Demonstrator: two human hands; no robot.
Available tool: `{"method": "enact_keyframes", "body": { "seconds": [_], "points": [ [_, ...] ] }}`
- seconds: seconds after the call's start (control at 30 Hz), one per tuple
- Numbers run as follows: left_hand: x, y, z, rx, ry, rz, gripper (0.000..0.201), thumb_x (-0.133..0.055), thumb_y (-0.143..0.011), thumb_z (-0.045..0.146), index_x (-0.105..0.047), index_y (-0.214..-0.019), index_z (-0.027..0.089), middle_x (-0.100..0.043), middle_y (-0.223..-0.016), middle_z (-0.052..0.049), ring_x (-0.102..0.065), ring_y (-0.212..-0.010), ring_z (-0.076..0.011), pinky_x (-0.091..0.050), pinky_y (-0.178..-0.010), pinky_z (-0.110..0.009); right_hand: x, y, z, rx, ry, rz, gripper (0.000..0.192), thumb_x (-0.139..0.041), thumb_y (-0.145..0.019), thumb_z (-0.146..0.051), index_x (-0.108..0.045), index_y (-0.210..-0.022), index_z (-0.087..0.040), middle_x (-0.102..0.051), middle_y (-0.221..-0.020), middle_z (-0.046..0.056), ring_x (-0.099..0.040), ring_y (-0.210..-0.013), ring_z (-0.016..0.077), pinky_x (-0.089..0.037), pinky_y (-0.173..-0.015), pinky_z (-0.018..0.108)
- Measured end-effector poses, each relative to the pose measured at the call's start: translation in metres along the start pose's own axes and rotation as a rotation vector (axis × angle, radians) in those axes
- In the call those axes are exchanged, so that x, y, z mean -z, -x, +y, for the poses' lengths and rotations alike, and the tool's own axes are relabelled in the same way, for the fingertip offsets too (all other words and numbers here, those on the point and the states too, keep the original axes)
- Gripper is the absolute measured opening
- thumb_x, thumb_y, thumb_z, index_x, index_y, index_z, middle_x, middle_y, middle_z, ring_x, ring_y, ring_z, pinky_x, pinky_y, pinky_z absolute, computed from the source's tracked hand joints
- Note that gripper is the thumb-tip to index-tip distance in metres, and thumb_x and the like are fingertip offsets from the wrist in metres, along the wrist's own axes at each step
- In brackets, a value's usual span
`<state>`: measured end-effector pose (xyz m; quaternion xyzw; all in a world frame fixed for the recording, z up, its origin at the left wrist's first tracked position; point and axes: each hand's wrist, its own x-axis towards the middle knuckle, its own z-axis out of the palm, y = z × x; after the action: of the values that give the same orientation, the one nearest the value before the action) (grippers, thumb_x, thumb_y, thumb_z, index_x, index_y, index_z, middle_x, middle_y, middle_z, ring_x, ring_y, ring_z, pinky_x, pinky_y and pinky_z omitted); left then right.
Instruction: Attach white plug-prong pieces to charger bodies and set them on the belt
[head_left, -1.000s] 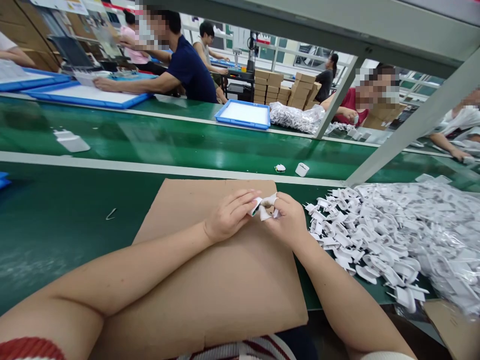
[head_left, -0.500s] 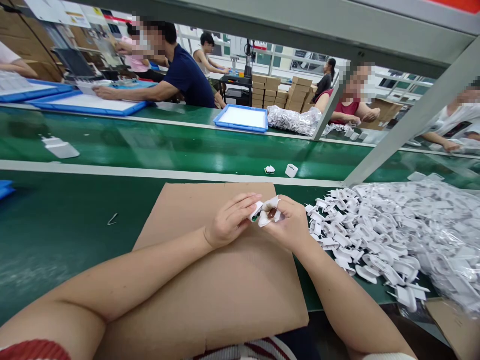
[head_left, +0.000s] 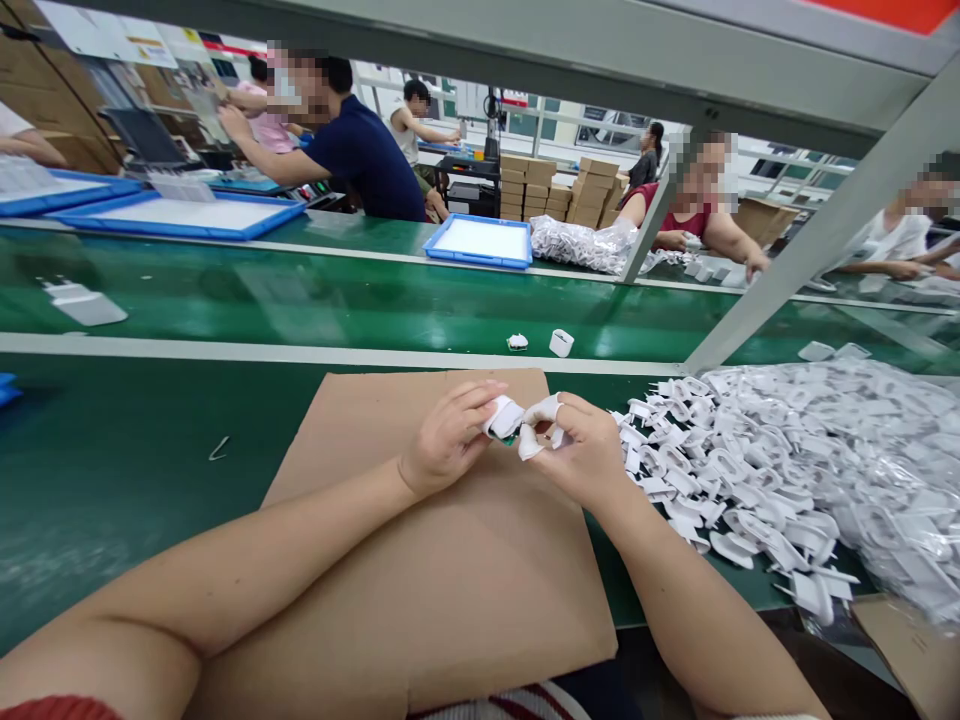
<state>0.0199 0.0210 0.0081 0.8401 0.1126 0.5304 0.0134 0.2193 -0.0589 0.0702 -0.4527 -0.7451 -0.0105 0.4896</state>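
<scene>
My left hand is closed on a white plastic charger housing, with a bit of green circuit board showing at its lower edge. White covers wrap the thumb and forefinger of my right hand. Those fingertips curl together against the end of the housing and board; what lies between them is too small to make out. Both hands are above a brown cardboard sheet. To the right lies a heap of white plug casings, partly under clear plastic.
On the green belt ahead lie a white plug charger, a small circuit board and a white housing. A slanted metal post rises at right. Blue trays and co-workers are across the belt.
The housing in my left hand has turned, showing more of its white side, and moved slightly left. Pieces on the belt have shifted left. Across the belt, a co-worker's arm has lifted from the tray.
</scene>
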Motion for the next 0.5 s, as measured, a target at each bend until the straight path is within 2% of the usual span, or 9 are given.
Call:
{"method": "enact_keyframes", "body": {
  "seconds": [0.13, 0.23, 0.37, 0.43, 0.5],
  "points": [
    [0.002, -0.001, -0.001, -0.004, 0.018, -0.015, 0.049, -0.062, -0.099, 0.015, -0.046, -0.142, 0.03, -0.064, -0.143, -0.014, -0.059, -0.137, -0.0276, -0.055, -0.107, -0.054, 0.003, 0.001, 0.0, 0.041, 0.033, 0.019, 0.014, -0.059, -0.078, -0.012, -0.065, -0.073, -0.024, -0.066, -0.069, -0.001, -0.056, -0.059, 0.0122, -0.044, -0.054, 0.025],
    [0.001, -0.002, 0.0, 0.053, 0.079, 0.025, 0.043, -0.061, -0.1, 0.017, -0.048, -0.139, 0.028, -0.063, -0.139, -0.015, -0.057, -0.138, -0.0295, -0.052, -0.109, -0.056, 0.008, -0.001, -0.002, -0.011, -0.029, 0.042, 0.013, -0.06, -0.078, -0.012, -0.067, -0.075, -0.024, -0.068, -0.07, 0.0, -0.058, -0.061, 0.0131, -0.045, -0.054, 0.025],
    [-0.005, -0.003, -0.001, 0.215, 0.102, 0.124, 0.041, -0.06, -0.101, 0.02, -0.044, -0.138, 0.025, -0.059, -0.127, -0.013, -0.063, -0.12, -0.0243, -0.056, -0.1, -0.045, 0.014, -0.006, -0.004, -0.101, -0.097, 0.023, 0.014, -0.061, -0.077, -0.012, -0.069, -0.075, -0.024, -0.069, -0.071, 0.0, -0.06, -0.063, 0.0136, -0.044, -0.051, 0.025],
    [-0.004, -0.003, -0.003, 0.25, 0.066, 0.112, 0.042, -0.059, -0.102, 0.023, -0.042, -0.141, 0.024, -0.057, -0.122, -0.012, -0.062, -0.114, -0.0227, -0.056, -0.097, -0.041, 0.014, -0.007, -0.004, -0.109, -0.124, 0.019, 0.015, -0.061, -0.076, -0.012, -0.069, -0.075, -0.024, -0.069, -0.071, 0.0, -0.06, -0.062, 0.0134, -0.043, -0.05, 0.025],
    [0.001, -0.005, -0.006, 0.229, 0.032, 0.048, 0.049, -0.058, -0.103, 0.027, -0.038, -0.147, 0.023, -0.055, -0.125, -0.014, -0.058, -0.117, -0.0246, -0.055, -0.099, -0.043, 0.015, -0.008, -0.003, -0.113, -0.167, 0.015, 0.014, -0.061, -0.076, -0.012, -0.069, -0.074, -0.023, -0.068, -0.07, 0.0, -0.059, -0.061, 0.0132, -0.043, -0.05, 0.025]
  ]
}}
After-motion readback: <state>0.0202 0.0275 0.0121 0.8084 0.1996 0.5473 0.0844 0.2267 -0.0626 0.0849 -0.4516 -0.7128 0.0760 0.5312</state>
